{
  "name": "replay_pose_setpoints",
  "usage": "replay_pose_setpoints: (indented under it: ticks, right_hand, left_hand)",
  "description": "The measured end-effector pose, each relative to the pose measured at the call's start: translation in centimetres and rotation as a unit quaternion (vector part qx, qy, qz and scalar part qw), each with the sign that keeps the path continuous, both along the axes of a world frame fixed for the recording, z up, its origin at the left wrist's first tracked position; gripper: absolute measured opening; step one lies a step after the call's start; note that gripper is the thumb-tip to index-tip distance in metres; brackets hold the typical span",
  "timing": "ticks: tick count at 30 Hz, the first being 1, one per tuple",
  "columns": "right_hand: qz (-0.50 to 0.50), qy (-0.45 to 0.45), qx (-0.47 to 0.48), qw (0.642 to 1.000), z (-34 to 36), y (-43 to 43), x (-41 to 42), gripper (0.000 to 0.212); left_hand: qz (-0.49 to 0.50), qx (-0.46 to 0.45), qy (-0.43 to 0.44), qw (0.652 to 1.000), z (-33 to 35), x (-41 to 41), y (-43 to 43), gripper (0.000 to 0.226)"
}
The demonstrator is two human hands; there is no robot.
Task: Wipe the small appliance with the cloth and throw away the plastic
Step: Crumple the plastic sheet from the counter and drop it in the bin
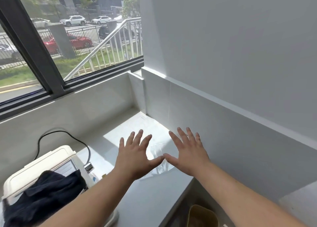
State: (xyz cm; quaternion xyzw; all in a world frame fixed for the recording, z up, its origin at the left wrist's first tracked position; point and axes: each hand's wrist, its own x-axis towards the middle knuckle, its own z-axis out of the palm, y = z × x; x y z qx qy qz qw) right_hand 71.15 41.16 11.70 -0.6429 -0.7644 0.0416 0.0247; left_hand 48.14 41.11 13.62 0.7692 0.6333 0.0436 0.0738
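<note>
The left hand [135,156] and right hand [187,156] were spread, holding nothing, over the plastic [157,149] on the counter [145,201] (cloth [42,192] lay on the appliance [42,159]); lying flat, it might slide from a clumsy pinch.

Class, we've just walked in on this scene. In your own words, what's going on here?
A person holds both hands out over the counter with fingers spread. The left hand and right hand are side by side, thumb tips almost meeting, above a piece of clear plastic. Neither hand grips it. The dark cloth lies draped on the cream appliance at the left, with no hand on it. A bin stands below the counter's edge.
</note>
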Motion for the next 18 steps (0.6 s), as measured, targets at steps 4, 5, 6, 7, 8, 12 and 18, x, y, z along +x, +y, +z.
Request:
replay_pose_setpoints:
  ticks: [4,5,6,7,8,12,18]
  right_hand:
    - [0.008,0.002,-0.019,1.000,-2.5,0.7,0.7,0.095]
    - [0.011,0.002,-0.025,1.000,-3.1,0.8,0.8,0.095]
    - [0.014,0.000,-0.030,0.999,-3.7,1.0,0.8,0.096]
    - [0.018,-0.003,-0.036,0.999,-4.3,1.2,0.9,0.097]
    - [0.021,-0.006,-0.043,0.999,-5.0,1.4,0.9,0.098]
    - [0.035,-0.020,-0.064,0.997,-7.8,2.4,1.0,0.098]
    - [0.043,-0.027,-0.099,0.994,-11.6,3.3,1.1,0.096]
  left_hand:
    - [0.005,-0.016,0.004,1.000,-2.3,0.7,0.7,0.111]
    - [0.007,-0.020,0.004,1.000,-3.0,0.9,0.8,0.111]
    - [0.010,-0.025,0.004,1.000,-3.6,1.0,0.9,0.112]
    - [0.013,-0.031,0.003,0.999,-4.2,1.1,1.0,0.112]
    - [0.016,-0.039,0.003,0.999,-5.0,1.3,1.1,0.112]
    - [0.029,-0.067,0.003,0.997,-7.9,1.8,1.2,0.108]
    - [0.053,-0.106,0.010,0.993,-11.4,2.2,2.0,0.113]
